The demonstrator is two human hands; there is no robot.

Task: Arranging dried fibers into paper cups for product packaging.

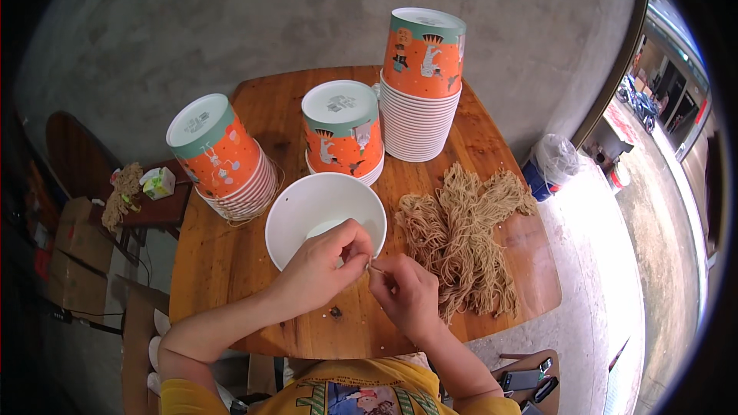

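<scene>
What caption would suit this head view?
Two bare hands, left hand and right hand, pinch a thin string at a white paper bucket's rim.

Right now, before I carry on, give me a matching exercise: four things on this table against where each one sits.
Things:
1. open white bowl
2. tallest stack of orange paper bowls
3. pile of tan twine bundles
4. left hand

Places:
A. far right of the table top
B. right of the white bowl
C. at the white bowl's near rim
D. table centre, in front of the stacks

Pairs: 1-D, 2-A, 3-B, 4-C
</scene>
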